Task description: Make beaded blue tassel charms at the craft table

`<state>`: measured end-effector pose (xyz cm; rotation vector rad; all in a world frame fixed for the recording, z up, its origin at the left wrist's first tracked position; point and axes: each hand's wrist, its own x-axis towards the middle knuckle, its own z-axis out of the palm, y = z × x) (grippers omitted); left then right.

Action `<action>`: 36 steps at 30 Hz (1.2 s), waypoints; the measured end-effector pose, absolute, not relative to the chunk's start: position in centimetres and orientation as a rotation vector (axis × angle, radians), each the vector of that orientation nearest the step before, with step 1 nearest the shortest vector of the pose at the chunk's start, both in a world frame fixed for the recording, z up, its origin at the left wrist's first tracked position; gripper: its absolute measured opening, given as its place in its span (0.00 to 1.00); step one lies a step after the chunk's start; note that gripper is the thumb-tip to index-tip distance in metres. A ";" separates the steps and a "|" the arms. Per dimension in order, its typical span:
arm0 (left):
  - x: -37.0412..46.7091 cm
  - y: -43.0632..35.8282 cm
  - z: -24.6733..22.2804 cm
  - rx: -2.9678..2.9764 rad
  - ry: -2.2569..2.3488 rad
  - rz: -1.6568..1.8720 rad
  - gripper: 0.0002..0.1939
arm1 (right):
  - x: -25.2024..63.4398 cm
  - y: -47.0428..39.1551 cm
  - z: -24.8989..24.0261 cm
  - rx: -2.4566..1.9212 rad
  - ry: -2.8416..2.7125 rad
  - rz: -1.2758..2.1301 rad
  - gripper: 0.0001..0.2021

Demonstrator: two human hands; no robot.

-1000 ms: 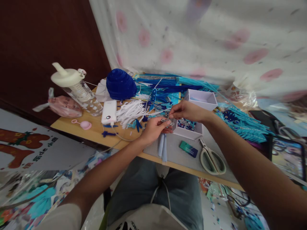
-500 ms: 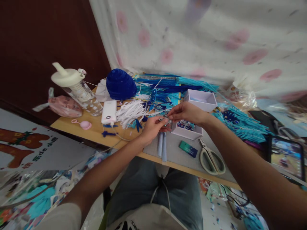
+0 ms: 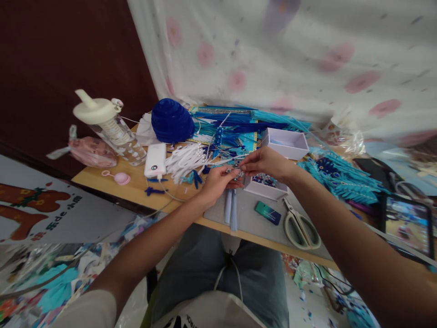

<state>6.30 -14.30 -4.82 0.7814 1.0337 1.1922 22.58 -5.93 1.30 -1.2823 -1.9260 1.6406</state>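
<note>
My left hand (image 3: 221,181) is closed on a silvery beaded ornament (image 3: 238,172), pinched between thumb and fingers. Two pale blue tassels (image 3: 231,209) hang below that hand over the grey mat; whether they join the ornament is hidden. My right hand (image 3: 261,162) reaches in from the right, its thumb and fingertips pressed together at the ornament's edge. What those fingertips grip is too small to make out. Just under the right hand sits a white box (image 3: 269,192) of red, blue and clear beads (image 3: 263,179).
Scissors (image 3: 302,225) and a green packet (image 3: 268,212) lie on the mat. A second white box (image 3: 285,142) stands behind. To the left are a power bank (image 3: 155,160), white cords (image 3: 186,161), a blue velvety bundle (image 3: 172,120) and a bottle (image 3: 111,130). Turquoise feather-like pieces (image 3: 344,180) and a phone (image 3: 408,223) are right.
My right hand and forearm have shifted very slightly right and down. The left hand keeps its hold on the ornament, nearly still.
</note>
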 end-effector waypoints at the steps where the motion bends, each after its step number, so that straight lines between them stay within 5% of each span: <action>1: 6.3 -14.3 -4.8 0.781 1.031 1.187 0.04 | 22.6 -5.8 1.4 -1.287 -1.935 1.603 0.09; 10: 6.3 -14.8 -4.2 0.789 1.025 1.141 0.06 | 22.1 -3.0 2.5 -1.246 -2.243 1.207 0.06; 20: 5.7 -14.4 -4.6 0.641 1.053 1.163 0.06 | 21.8 -5.5 1.5 -1.362 -1.947 0.180 0.18; 29: 5.5 -14.3 -4.9 0.663 0.970 1.171 0.06 | 20.8 -11.7 0.9 -1.551 -1.965 1.046 0.06; 36: 5.6 -14.3 -4.8 0.640 0.941 1.174 0.06 | 20.5 -10.8 -0.6 -1.423 -1.716 1.240 0.03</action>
